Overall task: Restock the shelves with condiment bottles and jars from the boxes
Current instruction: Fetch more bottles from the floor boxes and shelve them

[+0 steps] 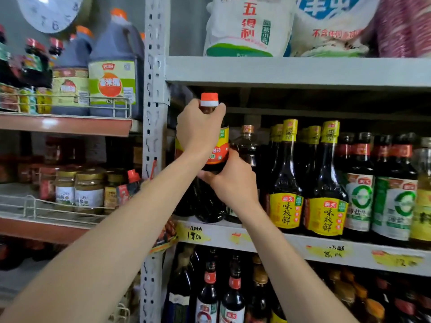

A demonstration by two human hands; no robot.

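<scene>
Subject: one large soy sauce bottle [218,152], dark liquid, clear plastic body, orange cap with a white band, and a yellow, red and orange label round the shoulder. It stands upright at the left end of the grey metal shelf [303,244], just right of the perforated upright post [154,136]. Its base is level with the shelf's front lip; whether it rests there or is held just clear, cannot tell. Both bare forearms reach up from the bottom of the view. The left hand [198,129] grasps the bottle at the neck, fingers curled round just under the cap, thumb on the near side. The right hand [233,180] grips the body below the label, fingers wrapped round its right side and the thumb lying across the front. Handwritten yellow price tags [194,234] are stuck along the shelf edge. To the right on the same shelf stand slim dark bottles with yellow labels [326,214], then green-and-white labelled bottles [359,206], all upright in close rows. More dark bottles [233,297] fill the shelf below. On the left rack are gold-lidded jars [89,191] behind a wire rail, and above them large orange-capped jugs [114,71]. Farther up are white printed bags [247,26] on the top shelf and a round wall clock [50,12] at top left.
</scene>
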